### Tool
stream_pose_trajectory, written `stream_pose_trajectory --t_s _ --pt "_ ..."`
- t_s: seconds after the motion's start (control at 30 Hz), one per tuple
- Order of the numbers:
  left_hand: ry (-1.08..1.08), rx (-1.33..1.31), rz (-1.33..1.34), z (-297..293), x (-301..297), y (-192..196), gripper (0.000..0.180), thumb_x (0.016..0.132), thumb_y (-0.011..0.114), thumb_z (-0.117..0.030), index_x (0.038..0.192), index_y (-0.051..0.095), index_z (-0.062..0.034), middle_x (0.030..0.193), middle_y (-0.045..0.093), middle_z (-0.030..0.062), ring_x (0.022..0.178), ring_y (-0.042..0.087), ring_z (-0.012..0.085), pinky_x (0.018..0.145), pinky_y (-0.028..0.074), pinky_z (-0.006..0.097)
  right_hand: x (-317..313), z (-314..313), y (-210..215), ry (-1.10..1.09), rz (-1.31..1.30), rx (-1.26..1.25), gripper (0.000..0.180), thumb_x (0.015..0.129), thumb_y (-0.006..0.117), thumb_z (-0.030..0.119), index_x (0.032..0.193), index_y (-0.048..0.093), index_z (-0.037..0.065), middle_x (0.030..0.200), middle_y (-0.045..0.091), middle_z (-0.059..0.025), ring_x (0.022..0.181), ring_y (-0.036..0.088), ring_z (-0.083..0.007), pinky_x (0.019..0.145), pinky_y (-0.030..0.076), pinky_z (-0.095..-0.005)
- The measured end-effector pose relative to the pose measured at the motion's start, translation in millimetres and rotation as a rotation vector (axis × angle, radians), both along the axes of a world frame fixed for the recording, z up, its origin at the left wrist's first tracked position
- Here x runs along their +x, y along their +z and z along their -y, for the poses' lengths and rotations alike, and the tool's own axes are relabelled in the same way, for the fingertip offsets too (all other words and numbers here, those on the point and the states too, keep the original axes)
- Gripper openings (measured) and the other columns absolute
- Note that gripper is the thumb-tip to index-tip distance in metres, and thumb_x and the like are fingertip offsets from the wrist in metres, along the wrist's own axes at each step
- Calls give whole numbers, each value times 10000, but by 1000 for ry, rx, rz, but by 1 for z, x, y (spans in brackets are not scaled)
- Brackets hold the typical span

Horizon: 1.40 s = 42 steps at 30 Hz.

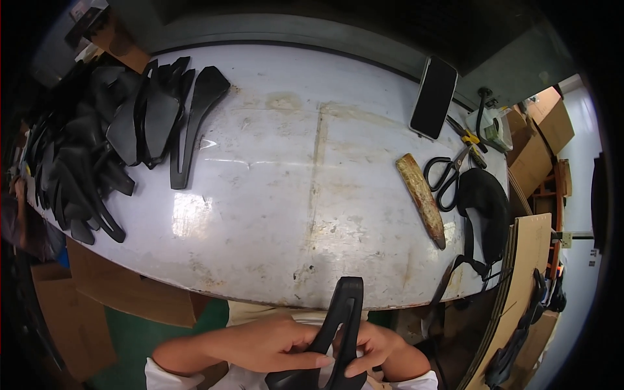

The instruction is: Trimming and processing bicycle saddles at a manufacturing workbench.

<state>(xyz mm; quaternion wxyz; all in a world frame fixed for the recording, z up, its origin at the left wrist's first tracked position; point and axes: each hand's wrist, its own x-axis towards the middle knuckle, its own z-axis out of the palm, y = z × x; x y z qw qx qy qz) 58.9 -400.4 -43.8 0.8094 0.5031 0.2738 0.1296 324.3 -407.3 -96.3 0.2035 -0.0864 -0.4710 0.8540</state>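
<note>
At the far left, a heap of black parts (pixel 78 169) lies jumbled on the pale, stained surface (pixel 260 214). At its right side, a lone black part (pixel 200 107) rests with its broad end away from the person and its narrow slotted end toward them. Well apart from that heap, near the person's body, the left hand (pixel 283 341) pinches the left limb of a black slotted part (pixel 331 322), its thumb laid across the front and its other fingers partly hidden behind. The black slotted part sits directly between the two hands, in front of the near edge of the surface. Its long axis runs away from the person, leaning a little to the right, with the closed narrow end pointing over the surface and the wider end running down to the lower edge of the view. The right hand (pixel 380 348) pinches the right limb, thumb on the front, fingers curled mostly out of sight. Neither hand is nearer, since both touch the part, one on each side of the slot. Farther right, a worn brown stick (pixel 421 200) lies aslant, well apart from the right hand, with a phone (pixel 433 97) farther back. Black-handled scissors (pixel 454 168) lie just beside the stick, and a dark curved piece (pixel 486 195) is next to them near the right edge
</note>
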Motion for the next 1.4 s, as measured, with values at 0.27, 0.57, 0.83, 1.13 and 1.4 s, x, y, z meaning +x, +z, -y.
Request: stream_pose_trajectory --t_s 0.27,0.57,0.83,1.13,1.4 --pt "150 -176 373 15 -7 -46 393 976 709 -281 1229 638 12 937 668 34 830 591 124 770 485 317 7 -1 8 -140 122 60 233 934 737 187 827 682 -13 786 672 -62 685 620 -202 614 451 -356" --pt "1296 -325 371 29 29 -33 600 1066 552 -186 1561 273 9 1302 618 141 1154 599 148 1015 491 323 -39 -10 76 -610 635 -823 292 891 718 86 1178 724 38 926 751 -157 781 743 -175 684 573 -266" --pt "615 123 -122 11 4 -17 333 1046 564 -123 1347 539 17 1064 692 93 923 681 118 801 554 258 -27 -29 52 -503 585 337 464 1077 435 217 1441 451 -72 1203 650 -228 1145 643 -286 1006 477 -384" --pt "395 272 -155 -5 4 10 622 1000 685 -180 1499 335 -55 1254 638 190 1087 685 250 889 546 367 -25 -25 67 -400 843 430 586 1046 452 136 1538 252 -112 898 678 -276 779 711 -373 754 542 -398" --pt "367 142 -289 6 3 4 365 1010 673 -267 1239 506 -36 914 697 145 759 694 218 664 530 342 -24 -25 64 -399 788 352 230 1021 591 189 1180 567 24 740 629 -176 653 676 -329 610 497 -379"
